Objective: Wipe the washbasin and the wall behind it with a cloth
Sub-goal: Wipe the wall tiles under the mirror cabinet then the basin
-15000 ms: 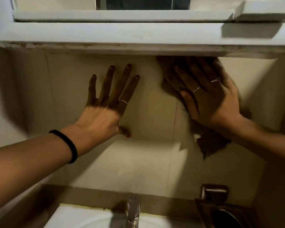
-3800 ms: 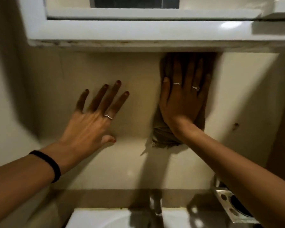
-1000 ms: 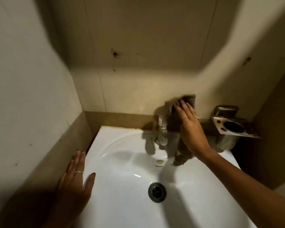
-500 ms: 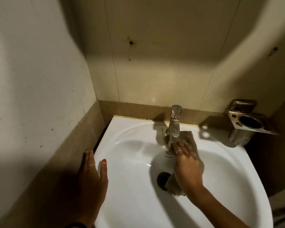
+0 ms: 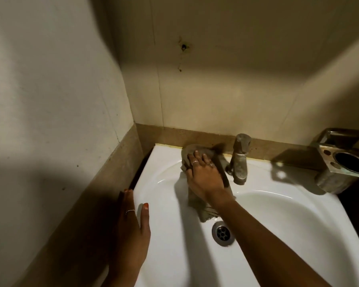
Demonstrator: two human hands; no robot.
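The white washbasin fills the lower right, its drain in the bowl's middle. My right hand lies flat with straight fingers on a grey-brown cloth, pressing it against the basin's back left rim, just left of the tap. The cloth's tail hangs down into the bowl toward the drain. My left hand rests flat on the basin's left rim, fingers straight. The cream tiled wall rises behind the basin.
A metal holder with a round cup opening is fixed at the right, beside the tap. A small dark hole marks the back wall. The left side wall stands close to the basin, with a brown tile band along its base.
My right hand has slid the cloth from in front of the tap up and left onto the back left rim. Earlier it wiped the wall under the cabinet. My left hand stays on the left rim.
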